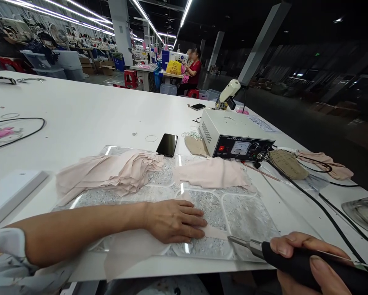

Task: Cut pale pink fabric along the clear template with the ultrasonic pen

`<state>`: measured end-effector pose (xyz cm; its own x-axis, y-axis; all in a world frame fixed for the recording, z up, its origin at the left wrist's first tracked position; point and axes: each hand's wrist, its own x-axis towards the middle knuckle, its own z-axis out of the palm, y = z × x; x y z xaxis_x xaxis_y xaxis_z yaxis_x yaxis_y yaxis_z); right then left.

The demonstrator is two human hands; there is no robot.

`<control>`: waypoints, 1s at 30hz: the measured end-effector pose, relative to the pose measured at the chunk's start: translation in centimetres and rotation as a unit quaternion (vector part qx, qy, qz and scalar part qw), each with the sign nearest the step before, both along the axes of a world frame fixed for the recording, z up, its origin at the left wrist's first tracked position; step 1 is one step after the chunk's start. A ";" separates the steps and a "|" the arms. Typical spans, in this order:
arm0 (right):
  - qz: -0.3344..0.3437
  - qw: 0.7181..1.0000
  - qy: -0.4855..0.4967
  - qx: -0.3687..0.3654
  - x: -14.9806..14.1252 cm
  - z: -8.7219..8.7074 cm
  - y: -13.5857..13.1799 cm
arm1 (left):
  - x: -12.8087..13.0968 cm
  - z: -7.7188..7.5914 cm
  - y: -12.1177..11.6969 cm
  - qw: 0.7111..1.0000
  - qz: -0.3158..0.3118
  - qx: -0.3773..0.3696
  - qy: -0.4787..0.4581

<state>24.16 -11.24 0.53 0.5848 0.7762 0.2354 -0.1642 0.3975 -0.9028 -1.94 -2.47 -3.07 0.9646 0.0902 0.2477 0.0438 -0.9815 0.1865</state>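
My left hand (179, 221) lies flat, fingers stretched out, over a thin pale pink fabric piece (131, 250). One part of that fabric hangs past the table's front edge, and a narrow end sticks out to the right of my fingertips. In my right hand (306, 241) is an ultrasonic cutter (278, 255) with a black handle and a metal tip. The tip rests at the narrow fabric end, touching or just above it. Beneath is a grey stone-patterned mat (248, 217). Beyond my left hand lies a stack of pink fabric pieces (110, 172), with a smaller pile (213, 173) to its right.
A control box (239, 133) with a dial stands behind the mat; a black cable (312, 196) runs from it to the right. Around it are a phone (167, 144), a brown template (288, 164) and a glass jar (363, 213). A white box (14, 192) sits left. A person in red (194, 71) works farther back.
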 end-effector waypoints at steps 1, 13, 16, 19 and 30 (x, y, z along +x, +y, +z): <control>0.001 1.000 0.002 0.000 0.0 0.0 0.0 | 0.0 0.0 0.0 1.000 0.001 0.003 -0.005; 0.009 1.000 -0.019 0.021 -0.2 0.3 0.0 | -0.1 -0.3 0.0 0.999 0.003 0.031 -0.025; 0.016 0.999 -0.017 0.033 -0.8 0.5 0.1 | -0.1 -0.3 0.0 0.999 0.002 0.028 -0.031; 0.041 0.998 -0.018 0.040 -1.2 0.1 0.4 | -0.1 -0.3 0.0 0.999 0.000 0.025 -0.032; 0.047 0.998 -0.031 0.041 -0.9 -0.9 0.4 | -0.1 -0.5 -0.1 1.000 0.002 -0.020 -0.021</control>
<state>23.30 -10.88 -0.41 0.4919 0.8041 0.3339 -0.1487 0.4555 -0.8777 -2.09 -2.53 -3.56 0.9533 0.1047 0.2834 0.0391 -0.9729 0.2278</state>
